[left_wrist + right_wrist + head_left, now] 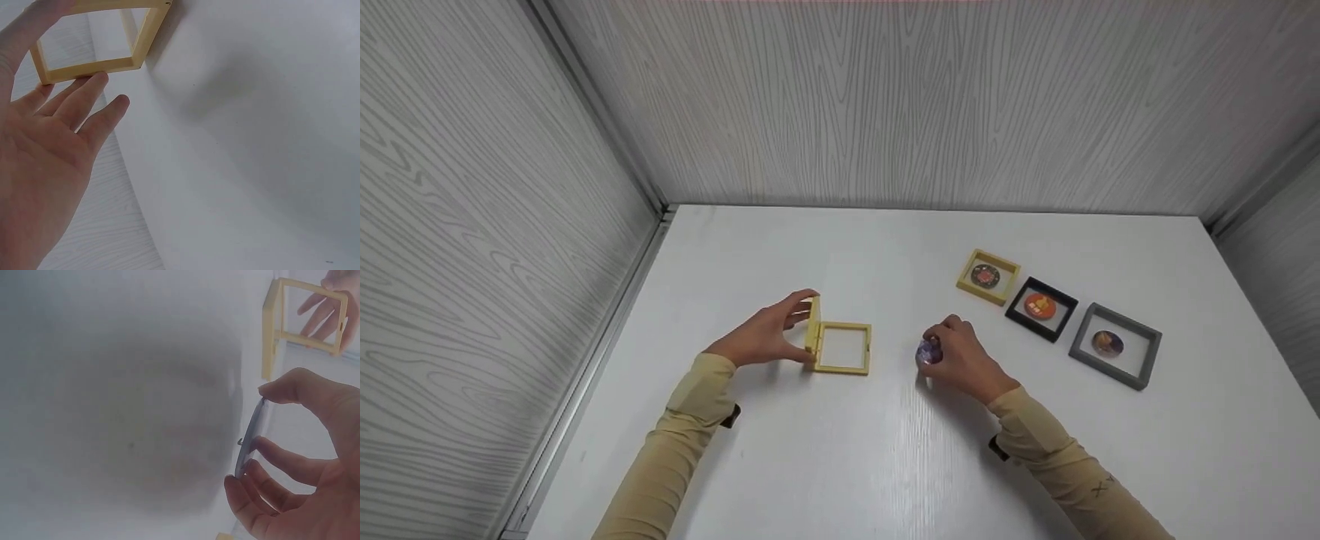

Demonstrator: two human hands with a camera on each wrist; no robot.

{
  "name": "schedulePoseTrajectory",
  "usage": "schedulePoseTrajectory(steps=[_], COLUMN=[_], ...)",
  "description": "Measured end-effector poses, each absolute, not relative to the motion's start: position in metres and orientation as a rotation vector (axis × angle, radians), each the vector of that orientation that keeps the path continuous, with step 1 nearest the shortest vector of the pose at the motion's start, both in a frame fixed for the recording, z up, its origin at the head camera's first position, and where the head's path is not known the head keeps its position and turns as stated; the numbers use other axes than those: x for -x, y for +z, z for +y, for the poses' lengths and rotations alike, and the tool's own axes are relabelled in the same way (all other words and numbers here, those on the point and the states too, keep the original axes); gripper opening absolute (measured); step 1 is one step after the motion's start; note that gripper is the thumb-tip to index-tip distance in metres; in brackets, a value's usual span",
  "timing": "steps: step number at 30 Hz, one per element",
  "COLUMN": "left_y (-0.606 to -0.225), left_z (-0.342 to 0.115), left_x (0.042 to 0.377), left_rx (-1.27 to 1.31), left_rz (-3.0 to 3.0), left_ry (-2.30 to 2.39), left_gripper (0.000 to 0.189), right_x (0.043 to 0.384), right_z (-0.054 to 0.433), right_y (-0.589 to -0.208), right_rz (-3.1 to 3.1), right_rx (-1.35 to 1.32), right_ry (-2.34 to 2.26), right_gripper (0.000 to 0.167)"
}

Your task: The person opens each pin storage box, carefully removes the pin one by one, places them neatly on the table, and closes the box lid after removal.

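Note:
A yellow hinged display frame [844, 370] stands opened on the white table, one half flat and the other upright at its left. My left hand [761, 335] holds the upright half between thumb and fingers; in the left wrist view, fingertips [100, 79] lie along the edge of that frame [93, 68]. To the right, my right hand [969, 365] grips a round purple-blue pin badge [927, 352] by its rim. Seen edge-on in the right wrist view, the badge [251, 437] sits between thumb and fingers, a small metal pin showing at its back.
At the right lie three closed frames with round badges inside: a yellow frame [966, 283], a black frame [1032, 325] and a grey frame [1110, 369]. Wood-grain panels [840, 105] wall the white table [825, 457] at the back and sides.

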State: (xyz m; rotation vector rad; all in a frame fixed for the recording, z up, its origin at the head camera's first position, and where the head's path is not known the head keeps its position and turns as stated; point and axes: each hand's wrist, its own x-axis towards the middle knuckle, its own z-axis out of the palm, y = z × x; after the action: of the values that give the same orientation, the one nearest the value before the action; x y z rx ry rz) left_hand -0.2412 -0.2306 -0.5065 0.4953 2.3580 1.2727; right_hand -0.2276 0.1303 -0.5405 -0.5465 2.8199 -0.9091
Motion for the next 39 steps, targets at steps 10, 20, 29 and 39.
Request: schedulePoseTrajectory(steps=[10, 20, 29, 39], left_y=[-0.508, -0.510, -0.510, -0.514], left_z=[-0.231, -0.230, -0.229, -0.228], left_x=[0.242, 0.242, 0.242, 0.243], left_rx=[-0.501, -0.512, -0.515, -0.528], left_rz=[2.343, 2.319, 2.328, 2.372], left_ry=[1.287, 1.320, 1.308, 1.267], left_gripper=[0.107, 0.108, 0.110, 0.108], right_x=[0.226, 0.224, 0.222, 0.222], right_z=[0.141, 0.145, 0.147, 0.150], right_y=[-0.543, -0.546, -0.546, -0.549], right_rz=[2.814, 2.831, 2.839, 2.865], right_rx=[0.465, 0.497, 0.524, 0.559], right_ry=[-0.877, -0.885, -0.898, -0.908], right_gripper=[0.047, 0.046, 0.041, 0.037])
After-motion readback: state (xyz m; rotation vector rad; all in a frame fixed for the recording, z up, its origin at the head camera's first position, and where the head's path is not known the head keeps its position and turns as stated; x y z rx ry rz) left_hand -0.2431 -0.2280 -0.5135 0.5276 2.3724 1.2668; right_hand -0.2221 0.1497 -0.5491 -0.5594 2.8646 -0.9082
